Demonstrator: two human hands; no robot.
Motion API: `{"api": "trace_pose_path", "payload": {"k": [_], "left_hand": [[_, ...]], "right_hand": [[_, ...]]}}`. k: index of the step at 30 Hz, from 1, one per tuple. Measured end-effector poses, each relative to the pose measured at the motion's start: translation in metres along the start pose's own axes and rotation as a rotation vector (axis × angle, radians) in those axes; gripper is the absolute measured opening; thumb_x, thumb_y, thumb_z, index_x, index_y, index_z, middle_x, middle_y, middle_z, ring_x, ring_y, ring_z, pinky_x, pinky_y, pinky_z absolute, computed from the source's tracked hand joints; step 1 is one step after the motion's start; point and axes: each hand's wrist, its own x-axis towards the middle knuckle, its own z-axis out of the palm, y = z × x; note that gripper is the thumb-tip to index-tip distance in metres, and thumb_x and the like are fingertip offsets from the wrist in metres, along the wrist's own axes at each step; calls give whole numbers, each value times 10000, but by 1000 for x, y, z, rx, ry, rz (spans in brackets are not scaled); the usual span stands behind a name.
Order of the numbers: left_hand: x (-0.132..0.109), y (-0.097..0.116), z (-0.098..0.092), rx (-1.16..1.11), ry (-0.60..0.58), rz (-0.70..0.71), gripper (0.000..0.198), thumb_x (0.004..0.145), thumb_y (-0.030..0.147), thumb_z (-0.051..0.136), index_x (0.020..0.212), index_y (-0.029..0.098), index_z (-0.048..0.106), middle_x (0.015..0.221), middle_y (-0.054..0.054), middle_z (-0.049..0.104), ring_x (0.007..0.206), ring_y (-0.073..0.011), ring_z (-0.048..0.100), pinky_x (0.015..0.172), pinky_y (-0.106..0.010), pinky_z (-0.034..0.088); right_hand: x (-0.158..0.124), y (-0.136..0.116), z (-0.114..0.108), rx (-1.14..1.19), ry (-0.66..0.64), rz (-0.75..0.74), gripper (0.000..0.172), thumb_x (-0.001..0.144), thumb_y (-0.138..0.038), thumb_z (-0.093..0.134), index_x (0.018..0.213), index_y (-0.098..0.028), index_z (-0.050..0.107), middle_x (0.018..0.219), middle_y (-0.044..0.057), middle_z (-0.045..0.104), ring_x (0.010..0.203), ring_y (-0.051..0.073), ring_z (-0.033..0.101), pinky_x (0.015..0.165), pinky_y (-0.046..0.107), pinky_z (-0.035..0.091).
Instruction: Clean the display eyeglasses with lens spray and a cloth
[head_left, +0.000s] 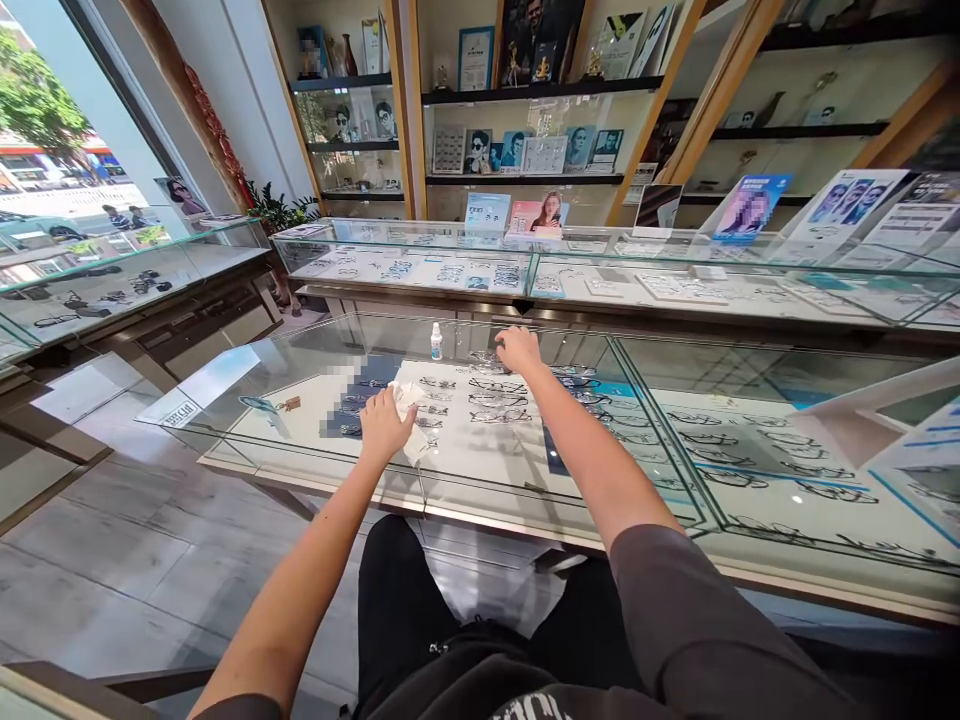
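Cloth (409, 397), pale and crumpled, lies on the glass counter (487, 522) left of the frame's centre; the left hand (385, 425) spreads loosely over it, presumably steadying it. Near eyeglasses (484, 359) at mid-frame, the right hand (519, 350) curls, its grip unclear.

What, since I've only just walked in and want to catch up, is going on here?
A person is at a glass display case with eyeglasses laid out in rows inside. Their left hand is on a pale cloth over the glass top. Their right hand is by a pair of glasses near the far edge; whether it touches them is unclear. A small white bottle stands between the hands, farther back.
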Motion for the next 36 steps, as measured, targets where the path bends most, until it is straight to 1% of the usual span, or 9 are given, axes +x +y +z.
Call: {"api": "trace_pose_path", "payload": {"k": [7, 14, 18, 22, 24, 26, 28, 31, 36], "left_hand": [[0, 1, -5, -98, 31, 1, 782, 1035, 540, 524, 1627, 39, 433, 1665, -301, 488, 1558, -449, 447, 1249, -583, 388], [-18, -1, -13, -280, 221, -113, 720, 1013, 433, 574, 1591, 16, 469, 1644, -314, 510, 1604, -431, 401, 1316, -573, 314], [-66, 12, -13, -359, 402, -142, 650, 1017, 423, 588, 1590, 133, 488, 1703, -244, 469, 1617, -407, 376, 1338, -608, 235], [-149, 30, 21, -502, 599, -129, 510, 1046, 359, 517, 1521, 176, 497, 1642, -231, 518, 1566, -347, 451, 1315, -565, 290], [-194, 37, 52, -597, 486, -112, 406, 1000, 383, 583, 1354, 183, 593, 1501, -234, 614, 1489, -371, 523, 1282, -583, 335], [-230, 41, 86, -779, 166, -176, 327, 942, 400, 665, 1207, 208, 659, 1386, -201, 674, 1413, -377, 580, 1260, -580, 374], [-252, 43, 117, -1072, -200, -459, 316, 893, 411, 750, 1140, 227, 678, 1292, -150, 713, 1336, -327, 639, 1244, -501, 425], [-260, 41, 153, -1142, -372, -692, 454, 890, 494, 782, 1199, 202, 623, 1221, -166, 719, 1244, -316, 705, 1097, -476, 555], [-238, 33, 181, -1177, -484, -931, 607, 884, 601, 808, 1283, 204, 580, 1436, -207, 605, 1449, -341, 594, 1064, -430, 600]], "right_hand": [[-78, 18, -42, -5, 165, -96, 430, 1038, -147, 414, 1353, -173, 705, 1297, 180, 717, 1198, 335, 511, 1009, 450, 342], [-179, 116, -44, -72, 279, 22, 356, 980, -121, 454, 1172, -224, 735, 1120, 128, 782, 1088, 342, 600, 917, 448, 388], [-243, 180, -22, -95, 224, 225, 348, 953, -140, 469, 1142, -204, 754, 1079, 142, 784, 1034, 349, 634, 899, 458, 435], [-290, 208, 2, -99, 233, 329, 381, 1011, -279, 463, 1215, -177, 768, 1198, 185, 757, 1121, 369, 635, 983, 483, 482], [-298, 208, 9, -96, 258, 364, 459, 1042, -381, 449, 1311, -159, 747, 1355, 209, 714, 1235, 390, 607, 1070, 510, 476], [-299, 205, 13, -100, 244, 398, 561, 1058, -452, 419, 1427, -131, 693, 1500, 232, 645, 1351, 417, 558, 1150, 546, 443], [-295, 201, 15, -103, 202, 441, 635, 1066, -491, 387, 1509, -110, 634, 1592, 246, 584, 1440, 434, 510, 1196, 568, 415], [-290, 198, 14, -111, 143, 503, 676, 1072, -519, 356, 1564, -114, 582, 1675, 235, 521, 1530, 420, 453, 1243, 569, 385], [-290, 197, 10, -138, 67, 538, 729, 1078, -550, 295, 1636, -130, 503, 1747, 201, 452, 1596, 386, 402, 1301, 559, 350]]}}
